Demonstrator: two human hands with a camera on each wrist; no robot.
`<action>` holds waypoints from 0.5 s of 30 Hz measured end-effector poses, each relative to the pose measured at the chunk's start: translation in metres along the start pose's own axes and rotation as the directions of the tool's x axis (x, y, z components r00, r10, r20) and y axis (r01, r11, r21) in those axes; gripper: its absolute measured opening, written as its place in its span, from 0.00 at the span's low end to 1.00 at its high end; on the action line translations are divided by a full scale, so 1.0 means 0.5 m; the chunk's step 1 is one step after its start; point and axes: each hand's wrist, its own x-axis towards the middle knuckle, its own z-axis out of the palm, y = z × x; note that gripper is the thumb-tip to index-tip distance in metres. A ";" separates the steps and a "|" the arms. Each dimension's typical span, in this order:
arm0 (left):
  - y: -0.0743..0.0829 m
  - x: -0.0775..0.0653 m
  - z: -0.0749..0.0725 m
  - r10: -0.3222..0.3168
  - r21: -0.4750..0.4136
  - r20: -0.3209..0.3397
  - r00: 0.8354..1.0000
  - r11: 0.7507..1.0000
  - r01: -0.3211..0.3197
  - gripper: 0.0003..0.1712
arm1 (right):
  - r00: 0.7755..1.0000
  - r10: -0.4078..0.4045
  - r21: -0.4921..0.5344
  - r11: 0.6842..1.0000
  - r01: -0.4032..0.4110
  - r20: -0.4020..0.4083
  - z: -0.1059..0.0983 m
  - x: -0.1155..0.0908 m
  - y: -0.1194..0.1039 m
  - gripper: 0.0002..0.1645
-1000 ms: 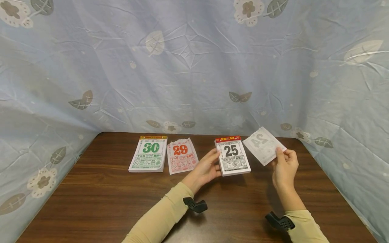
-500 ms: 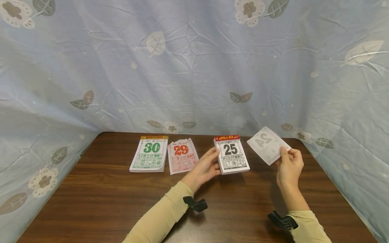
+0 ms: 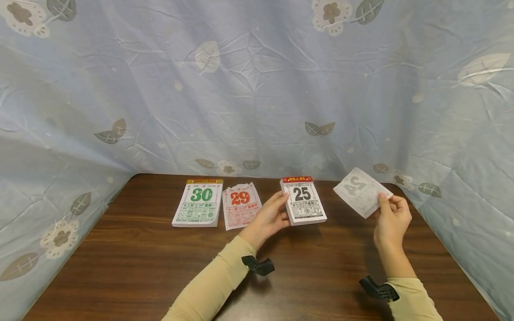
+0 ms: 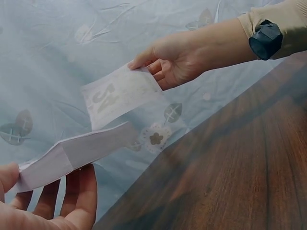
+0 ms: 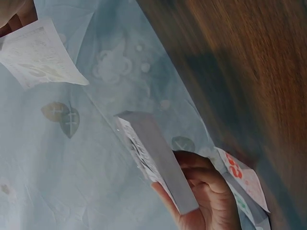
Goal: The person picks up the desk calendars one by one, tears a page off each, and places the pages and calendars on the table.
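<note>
My left hand (image 3: 270, 218) grips a thick tear-off calendar (image 3: 303, 200) by its left edge, thumb on the front and fingers beneath. The calendar has a red top strip and shows a black 25. In the left wrist view its pages (image 4: 72, 153) are seen edge-on, lifted off the table. Out to the right, my right hand (image 3: 391, 223) pinches a loose calendar sheet (image 3: 359, 194) by its corner between thumb and fingers. A reversed 24 shows through the sheet's back. In the right wrist view the sheet (image 5: 43, 60) hangs apart from the calendar (image 5: 160, 160).
A second calendar (image 3: 197, 205) with a green 30 and a yellow-black top strip lies on the wooden table (image 3: 120, 267) at the left. Beside it lies a torn sheet (image 3: 241, 207) with a red 29. A pale blue floral cloth (image 3: 257, 111) hangs behind the table.
My right hand has moved to the right with the sheet, widening the gap from the calendar. My left hand has shifted the calendar slightly left and up.
</note>
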 end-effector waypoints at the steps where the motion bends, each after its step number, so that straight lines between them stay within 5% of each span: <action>1: 0.001 0.001 0.000 -0.003 0.000 -0.009 1.000 1.000 0.003 0.17 | 1.000 -0.001 -0.001 1.000 0.001 -0.006 -0.002 0.002 -0.002 0.09; 15: -0.001 0.043 0.002 -0.043 0.034 -0.126 0.991 0.998 0.048 0.21 | 0.996 -0.043 -0.002 0.999 0.043 -0.082 -0.036 0.038 -0.008 0.08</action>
